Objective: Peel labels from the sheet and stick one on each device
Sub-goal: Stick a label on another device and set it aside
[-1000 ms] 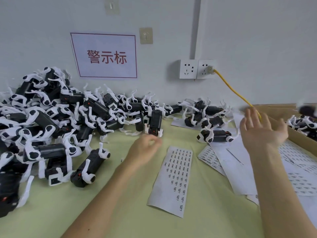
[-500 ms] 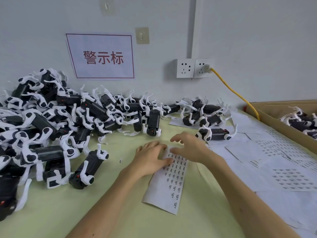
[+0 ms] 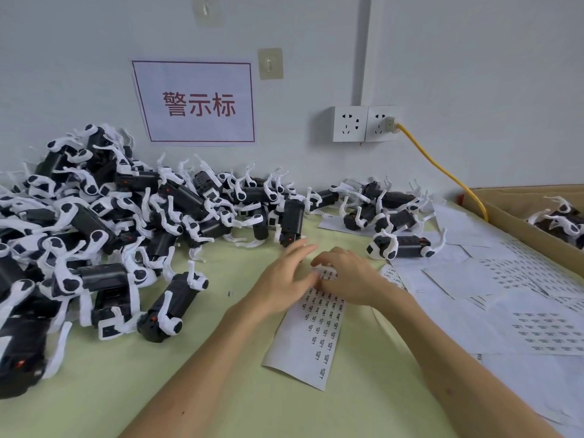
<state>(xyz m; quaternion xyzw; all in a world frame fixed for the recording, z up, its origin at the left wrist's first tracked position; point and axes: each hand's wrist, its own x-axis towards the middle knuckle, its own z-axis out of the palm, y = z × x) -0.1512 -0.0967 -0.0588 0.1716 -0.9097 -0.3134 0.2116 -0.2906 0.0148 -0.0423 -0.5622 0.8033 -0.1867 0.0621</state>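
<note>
- Left hand (image 3: 282, 281) rests flat, fingers straight, pinning the far end of the label sheet (image 3: 316, 336).
- Right hand (image 3: 350, 279) curls over the same end; I cannot tell its grip.
- Device pile (image 3: 110, 235) lies left of the sheet; most of the work probably remains.

Left hand (image 3: 282, 281) and right hand (image 3: 352, 279) touch the label sheet (image 3: 316, 339) near heaped devices (image 3: 110, 222).

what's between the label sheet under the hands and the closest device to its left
In the head view, bare pale green tabletop separates the label sheet from that device, apart from one tiny scrap, perhaps a loose label.
</note>
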